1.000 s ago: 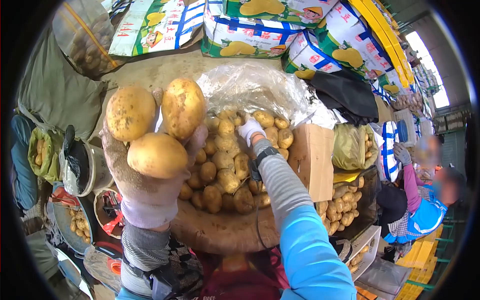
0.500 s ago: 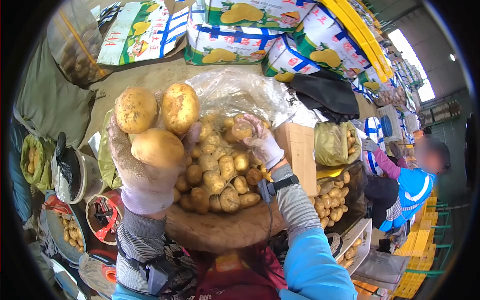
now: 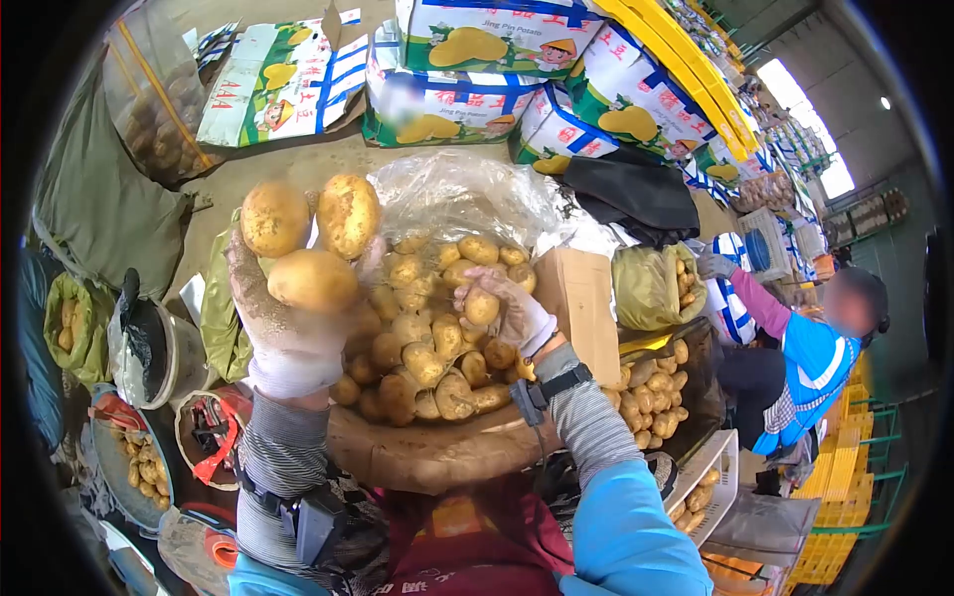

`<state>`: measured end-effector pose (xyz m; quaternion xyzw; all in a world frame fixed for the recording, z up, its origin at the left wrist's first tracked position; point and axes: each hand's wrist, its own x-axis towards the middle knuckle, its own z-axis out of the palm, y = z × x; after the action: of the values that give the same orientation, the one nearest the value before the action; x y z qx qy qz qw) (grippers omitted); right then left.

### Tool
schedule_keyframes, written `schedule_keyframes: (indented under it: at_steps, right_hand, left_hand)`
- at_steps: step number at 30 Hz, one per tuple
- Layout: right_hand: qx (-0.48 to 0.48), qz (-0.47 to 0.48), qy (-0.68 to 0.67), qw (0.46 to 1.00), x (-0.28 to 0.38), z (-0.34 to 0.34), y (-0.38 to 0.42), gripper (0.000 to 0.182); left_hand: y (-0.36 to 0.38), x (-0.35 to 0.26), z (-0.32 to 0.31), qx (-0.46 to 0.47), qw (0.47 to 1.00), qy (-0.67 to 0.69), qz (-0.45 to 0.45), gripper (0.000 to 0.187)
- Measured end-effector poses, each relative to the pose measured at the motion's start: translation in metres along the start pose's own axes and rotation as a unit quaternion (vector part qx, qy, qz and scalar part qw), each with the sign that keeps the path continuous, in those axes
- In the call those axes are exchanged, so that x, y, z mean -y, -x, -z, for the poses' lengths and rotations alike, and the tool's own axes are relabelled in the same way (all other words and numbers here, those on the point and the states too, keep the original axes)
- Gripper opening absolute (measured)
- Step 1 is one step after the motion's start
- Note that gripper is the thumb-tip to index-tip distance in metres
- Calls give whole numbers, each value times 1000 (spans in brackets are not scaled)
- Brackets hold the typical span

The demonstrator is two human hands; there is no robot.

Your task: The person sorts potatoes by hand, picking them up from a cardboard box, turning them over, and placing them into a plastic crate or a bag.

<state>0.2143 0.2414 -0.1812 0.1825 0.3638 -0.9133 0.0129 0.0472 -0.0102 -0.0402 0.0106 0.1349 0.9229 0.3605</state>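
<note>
Three large potatoes (image 3: pixel 310 238) are held stacked in the left hand (image 3: pixel 288 318), which is gloved and raised above the left edge of the sack of potatoes (image 3: pixel 427 338). Two of them are pinned side by side against the fingers, and the third is seated in the palm below; this arrangement appears to let one hand carry several at once, with the lower potato acting as a support. The left hand is therefore closed around all three.

A single small potato (image 3: pixel 481 306) is gripped between thumb and fingers of the right hand (image 3: pixel 507 310), also gloved, just above the heap in the sack. It is judged that the smaller piece is being lifted clear of the pile for inspection or sorting by size.

The sack is propped open against the person's lap, its clear plastic liner (image 3: pixel 462 194) folded back, so the contents remain reachable by both hands. Printed cartons (image 3: pixel 477 70) are stacked beyond it. A co-worker in a blue vest (image 3: pixel 820 368) is seated at the right beside a crate of potatoes (image 3: pixel 661 392).
</note>
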Motion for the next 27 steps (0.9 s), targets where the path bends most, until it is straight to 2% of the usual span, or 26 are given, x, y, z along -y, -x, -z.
schedule_keyframes:
  at_steps: [3,5,7,11,14,15,18,20,22,24,25,26,27]
  right_hand:
    - [20,57,-128,990,4,-44,8,41]
    - [5,202,91,975,-37,21,-13,46]
    - [37,33,-137,989,-18,18,-7,53]
    - [24,115,-153,981,7,-50,35,52]
    - [67,25,-144,987,12,-35,53,55]
    - [48,36,-134,989,14,-34,67,54]
    - [12,185,-34,982,38,-65,121,58]
    - [3,239,6,971,62,-91,178,66]
    - [-16,334,89,938,71,-95,234,68]
    - [-99,408,104,902,71,-99,308,70]
    - [-174,444,134,869,66,-98,348,70]
    - [-248,474,157,830,58,-97,387,70]
    - [-391,500,289,717,44,-79,425,69]
  left_hand:
    - [-5,-1,-4,-22,999,16,21,70]
    - [-6,3,-11,-26,998,27,47,73]
    - [-7,9,-10,-15,999,19,39,74]
    - [-5,17,-4,-19,997,43,65,75]
    - [-3,24,-8,-27,996,36,82,76]
    - [3,27,-10,-28,997,19,63,75]
    - [-1,34,4,4,992,22,123,72]
    - [2,39,11,-12,994,-7,109,68]
    - [3,45,16,-45,992,-35,115,64]
    - [-5,50,34,-22,988,-44,147,61]
    - [-11,52,43,-5,985,-39,169,60]
    - [-17,53,52,14,980,-25,195,59]
    - [-25,54,62,33,973,-4,227,59]
